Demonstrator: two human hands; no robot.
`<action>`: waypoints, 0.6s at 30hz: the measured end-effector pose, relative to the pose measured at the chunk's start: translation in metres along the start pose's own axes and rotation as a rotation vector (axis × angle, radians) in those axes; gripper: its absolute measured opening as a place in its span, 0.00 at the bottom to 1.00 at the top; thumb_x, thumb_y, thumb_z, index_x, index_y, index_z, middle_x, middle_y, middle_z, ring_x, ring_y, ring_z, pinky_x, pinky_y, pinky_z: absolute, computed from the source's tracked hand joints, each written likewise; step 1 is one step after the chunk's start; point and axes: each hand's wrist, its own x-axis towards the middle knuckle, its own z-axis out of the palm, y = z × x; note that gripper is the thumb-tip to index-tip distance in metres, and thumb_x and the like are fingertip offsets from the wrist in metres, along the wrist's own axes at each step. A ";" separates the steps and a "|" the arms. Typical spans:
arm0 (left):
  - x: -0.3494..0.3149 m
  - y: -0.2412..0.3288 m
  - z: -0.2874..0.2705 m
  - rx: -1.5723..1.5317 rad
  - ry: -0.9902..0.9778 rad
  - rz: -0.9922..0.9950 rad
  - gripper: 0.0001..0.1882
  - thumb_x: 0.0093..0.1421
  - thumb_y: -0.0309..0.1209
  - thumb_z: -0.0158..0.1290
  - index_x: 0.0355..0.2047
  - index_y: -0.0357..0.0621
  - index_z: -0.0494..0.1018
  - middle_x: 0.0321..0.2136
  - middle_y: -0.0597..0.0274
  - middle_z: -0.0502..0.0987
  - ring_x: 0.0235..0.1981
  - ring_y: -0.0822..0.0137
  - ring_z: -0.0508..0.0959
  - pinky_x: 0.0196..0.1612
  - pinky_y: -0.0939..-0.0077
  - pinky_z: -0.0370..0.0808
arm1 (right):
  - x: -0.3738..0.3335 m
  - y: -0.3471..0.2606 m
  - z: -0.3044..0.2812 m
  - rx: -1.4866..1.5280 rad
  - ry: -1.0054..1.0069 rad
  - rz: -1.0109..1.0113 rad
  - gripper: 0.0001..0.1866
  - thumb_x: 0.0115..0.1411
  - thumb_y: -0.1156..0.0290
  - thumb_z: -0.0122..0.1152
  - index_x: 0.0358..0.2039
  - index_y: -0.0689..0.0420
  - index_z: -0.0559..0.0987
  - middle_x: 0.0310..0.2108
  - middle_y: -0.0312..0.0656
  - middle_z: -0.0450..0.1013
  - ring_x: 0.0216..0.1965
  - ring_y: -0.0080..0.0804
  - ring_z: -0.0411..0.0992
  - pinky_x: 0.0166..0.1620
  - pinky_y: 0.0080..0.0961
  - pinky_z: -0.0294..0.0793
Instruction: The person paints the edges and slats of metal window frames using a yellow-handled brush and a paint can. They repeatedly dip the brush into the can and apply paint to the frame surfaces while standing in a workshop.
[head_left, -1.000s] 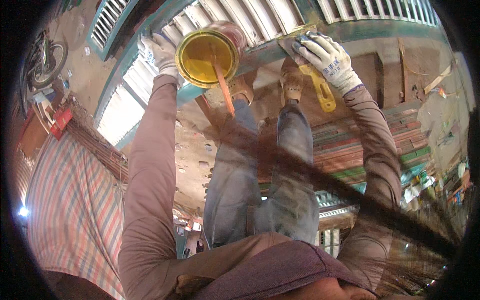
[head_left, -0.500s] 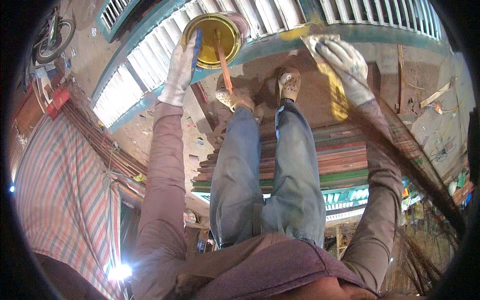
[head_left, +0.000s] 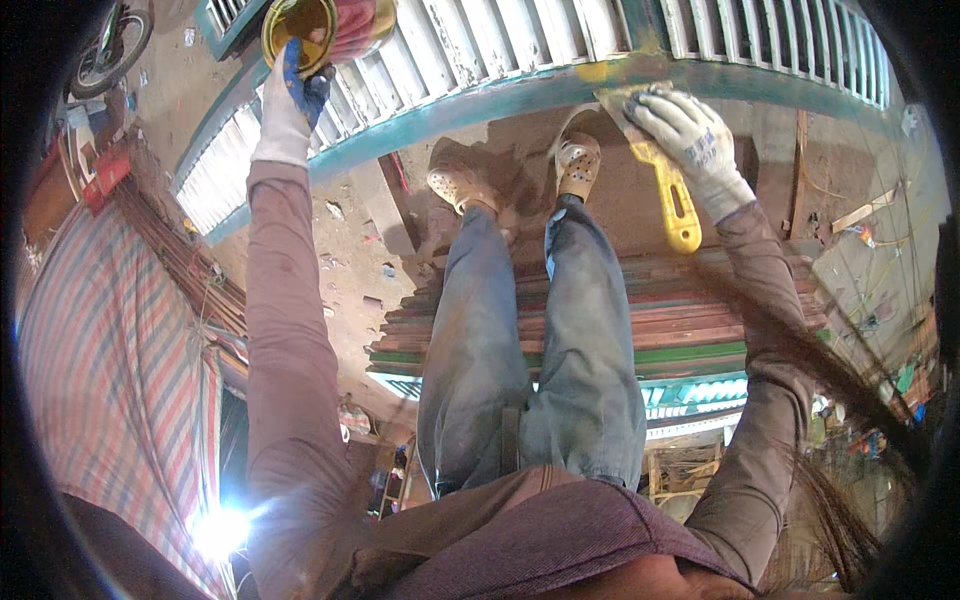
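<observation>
At the upper left, my left hand [head_left: 291, 100], in a white glove with a blue palm, grips the rim of an open metal can [head_left: 345, 28]. The can is tilted and its inside looks golden. My right hand [head_left: 690, 135], in a white glove, is closed around a putty knife near its blade [head_left: 618, 100]. The yellow handle [head_left: 677, 205] with a slot in it points back toward me. The blade lies close to the teal frame [head_left: 520, 97] of a white-slatted louvred shutter [head_left: 450, 40]. A yellowish patch [head_left: 592, 71] marks the frame just beyond the blade; whether they touch, I cannot tell.
My feet in tan clogs [head_left: 578, 165] stand on dusty ground before the shutter. Stacked boards [head_left: 480, 325] lie beneath my legs. A striped tarp [head_left: 120, 370] hangs at left, with a motorbike wheel [head_left: 115, 55] beyond. A wood strip [head_left: 870, 207] lies at right.
My left hand has carried the can up and left, away from my feet. The orange stick in it no longer shows. My right hand has shifted slightly, and the putty knife's handle is sharper now.
</observation>
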 end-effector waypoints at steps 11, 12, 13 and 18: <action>-0.037 -0.022 -0.005 0.351 0.214 0.327 0.28 0.68 0.44 0.47 0.65 0.53 0.57 0.51 0.59 0.70 0.39 0.70 0.76 0.35 0.79 0.74 | 0.011 -0.002 0.023 -0.100 -0.146 -0.036 0.21 0.55 0.64 0.57 0.51 0.42 0.74 0.50 0.30 0.71 0.53 0.31 0.70 0.53 0.32 0.73; -0.047 -0.010 0.000 0.495 0.105 0.411 0.34 0.62 0.49 0.53 0.61 0.44 0.58 0.48 0.56 0.70 0.36 0.66 0.77 0.34 0.75 0.74 | 0.003 -0.008 0.018 -0.084 -0.178 -0.050 0.21 0.54 0.65 0.57 0.51 0.43 0.74 0.50 0.31 0.71 0.53 0.31 0.70 0.53 0.32 0.73; -0.063 0.006 0.001 0.637 0.025 0.513 0.41 0.56 0.54 0.59 0.58 0.36 0.59 0.45 0.52 0.70 0.32 0.62 0.77 0.32 0.70 0.75 | -0.001 -0.013 0.016 -0.054 -0.194 -0.082 0.22 0.54 0.65 0.58 0.51 0.44 0.74 0.50 0.32 0.71 0.53 0.31 0.70 0.52 0.33 0.73; -0.078 -0.010 0.040 1.212 0.095 1.021 0.41 0.55 0.50 0.62 0.61 0.38 0.60 0.48 0.45 0.72 0.49 0.53 0.73 0.50 0.62 0.71 | -0.017 -0.028 0.006 0.083 -0.157 -0.008 0.20 0.53 0.65 0.59 0.49 0.46 0.77 0.49 0.34 0.73 0.51 0.33 0.72 0.53 0.34 0.73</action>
